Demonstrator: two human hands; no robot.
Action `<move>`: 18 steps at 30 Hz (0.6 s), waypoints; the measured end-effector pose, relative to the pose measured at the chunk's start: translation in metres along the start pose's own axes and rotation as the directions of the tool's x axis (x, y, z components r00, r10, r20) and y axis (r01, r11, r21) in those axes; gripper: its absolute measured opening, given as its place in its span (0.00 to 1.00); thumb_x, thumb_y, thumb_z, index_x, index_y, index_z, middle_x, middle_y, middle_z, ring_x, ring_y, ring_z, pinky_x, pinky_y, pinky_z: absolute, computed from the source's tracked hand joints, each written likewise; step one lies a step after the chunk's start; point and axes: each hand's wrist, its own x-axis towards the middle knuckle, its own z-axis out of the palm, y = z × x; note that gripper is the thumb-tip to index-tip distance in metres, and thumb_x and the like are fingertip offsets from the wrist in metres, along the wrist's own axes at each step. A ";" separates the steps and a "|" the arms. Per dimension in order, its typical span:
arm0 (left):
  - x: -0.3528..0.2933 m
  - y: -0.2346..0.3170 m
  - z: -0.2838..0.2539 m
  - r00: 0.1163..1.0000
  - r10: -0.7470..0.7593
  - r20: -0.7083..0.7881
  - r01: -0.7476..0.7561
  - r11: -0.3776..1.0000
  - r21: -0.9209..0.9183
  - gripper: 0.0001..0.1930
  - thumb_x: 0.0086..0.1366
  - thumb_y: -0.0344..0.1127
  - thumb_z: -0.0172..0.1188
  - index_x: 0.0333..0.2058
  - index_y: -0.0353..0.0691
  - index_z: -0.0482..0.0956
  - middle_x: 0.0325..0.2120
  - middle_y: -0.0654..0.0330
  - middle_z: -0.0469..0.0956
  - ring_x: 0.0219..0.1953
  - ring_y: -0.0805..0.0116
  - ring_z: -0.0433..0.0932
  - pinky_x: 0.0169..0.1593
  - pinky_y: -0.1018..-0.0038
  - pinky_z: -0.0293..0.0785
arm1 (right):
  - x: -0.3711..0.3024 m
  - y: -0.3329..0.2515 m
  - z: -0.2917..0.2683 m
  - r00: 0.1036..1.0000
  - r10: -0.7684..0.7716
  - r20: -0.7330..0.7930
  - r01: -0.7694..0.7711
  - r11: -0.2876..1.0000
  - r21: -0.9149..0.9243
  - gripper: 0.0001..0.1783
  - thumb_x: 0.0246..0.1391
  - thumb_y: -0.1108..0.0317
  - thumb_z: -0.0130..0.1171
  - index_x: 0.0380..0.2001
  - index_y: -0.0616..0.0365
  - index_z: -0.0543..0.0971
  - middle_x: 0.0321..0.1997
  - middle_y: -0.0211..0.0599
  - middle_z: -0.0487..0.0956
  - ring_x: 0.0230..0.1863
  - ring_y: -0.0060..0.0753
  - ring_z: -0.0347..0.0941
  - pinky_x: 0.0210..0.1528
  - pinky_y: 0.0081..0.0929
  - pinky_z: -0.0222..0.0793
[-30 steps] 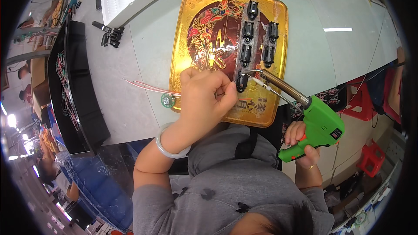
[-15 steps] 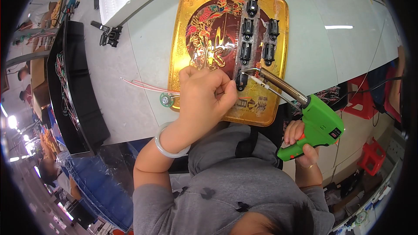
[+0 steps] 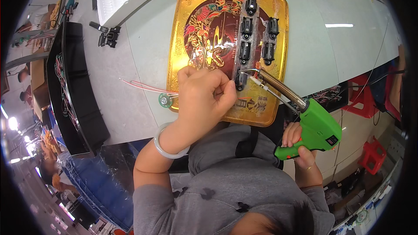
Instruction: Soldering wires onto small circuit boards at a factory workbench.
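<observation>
My right hand (image 3: pixel 298 141) is wrapped round the handle of a green soldering gun (image 3: pixel 320 124) with a metal barrel and a thin feed tube. Its bent tip meets the end of the nearest black plastic part (image 3: pixel 240 82), which sits upright on a gold tin lid (image 3: pixel 175 52). My left hand (image 3: pixel 202 93) is closed in a pinch beside that part, on thin wires; the fingertips partly hide them. Red and white wires (image 3: pixel 143 85) come out left of this hand, close to a small round green board (image 3: pixel 165 100). A short red wire end (image 3: pixel 246 98) shows to its right.
Several more black parts (image 3: pixel 245 52) stand in two columns on the lid. Loose black pieces (image 3: pixel 109 36) lie farther left, below a white foam tray (image 3: pixel 117 6). A black bin (image 3: pixel 80 87) with wired pieces stands at the left; red stools (image 3: pixel 372 156) are at the right.
The soldering gun and my right hand have shifted very slightly left. My left hand keeps its pinch in nearly the same place.
</observation>
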 end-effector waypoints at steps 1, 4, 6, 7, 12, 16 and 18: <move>0.000 0.000 0.000 1.000 -0.002 0.002 0.002 1.000 -0.004 0.08 0.45 0.30 0.58 0.14 0.43 0.69 0.10 0.67 0.65 0.16 0.69 0.62 0.35 0.72 0.53 | 0.000 -0.001 0.000 1.000 0.005 0.008 -0.005 1.000 -0.007 0.18 0.43 0.53 0.54 0.24 0.56 0.66 0.20 0.32 0.65 0.24 0.27 0.61 0.29 0.23 0.61; 0.000 -0.001 0.001 1.000 0.011 -0.006 -0.011 1.000 0.008 0.08 0.45 0.30 0.58 0.14 0.44 0.68 0.10 0.67 0.64 0.16 0.69 0.62 0.35 0.73 0.53 | 0.000 0.000 0.002 1.000 -0.007 0.006 0.007 1.000 -0.010 0.18 0.43 0.54 0.55 0.23 0.58 0.66 0.20 0.32 0.64 0.22 0.26 0.61 0.25 0.20 0.60; 0.001 0.000 0.000 1.000 0.009 -0.001 -0.009 1.000 0.010 0.08 0.45 0.30 0.58 0.14 0.44 0.68 0.10 0.67 0.64 0.16 0.69 0.62 0.35 0.73 0.53 | 0.000 0.002 0.002 1.000 -0.025 -0.008 0.025 1.000 -0.010 0.18 0.42 0.55 0.56 0.23 0.59 0.66 0.20 0.33 0.64 0.21 0.25 0.60 0.21 0.18 0.60; 0.001 0.001 0.000 1.000 0.005 0.005 -0.005 1.000 0.012 0.08 0.45 0.30 0.58 0.14 0.44 0.68 0.10 0.67 0.64 0.17 0.69 0.62 0.35 0.73 0.53 | -0.001 0.003 0.002 1.000 -0.020 -0.010 0.020 1.000 -0.021 0.18 0.42 0.54 0.56 0.23 0.59 0.66 0.20 0.33 0.64 0.21 0.25 0.61 0.21 0.17 0.60; 0.002 0.002 -0.001 1.000 0.010 0.015 -0.010 1.000 0.013 0.08 0.45 0.30 0.58 0.14 0.43 0.68 0.10 0.67 0.64 0.17 0.69 0.62 0.34 0.72 0.53 | -0.001 0.001 -0.003 0.999 0.005 0.034 -0.003 0.999 -0.055 0.15 0.46 0.56 0.55 0.24 0.56 0.67 0.21 0.32 0.67 0.23 0.26 0.64 0.31 0.24 0.61; 0.000 0.000 -0.002 1.000 0.003 0.018 -0.003 1.000 0.010 0.08 0.45 0.30 0.58 0.14 0.43 0.69 0.10 0.67 0.64 0.17 0.68 0.62 0.35 0.72 0.53 | -0.002 0.002 -0.008 0.997 -0.054 0.052 0.057 0.997 -0.051 0.24 0.43 0.49 0.56 0.30 0.62 0.69 0.24 0.36 0.69 0.23 0.24 0.65 0.27 0.21 0.62; 0.000 0.000 -0.002 1.000 0.001 0.022 -0.001 1.000 0.007 0.08 0.45 0.30 0.58 0.14 0.43 0.69 0.10 0.67 0.64 0.18 0.68 0.62 0.35 0.72 0.53 | -0.005 -0.001 -0.007 0.998 -0.040 0.046 0.042 0.998 -0.042 0.28 0.42 0.47 0.56 0.33 0.64 0.70 0.25 0.38 0.70 0.23 0.23 0.65 0.26 0.19 0.62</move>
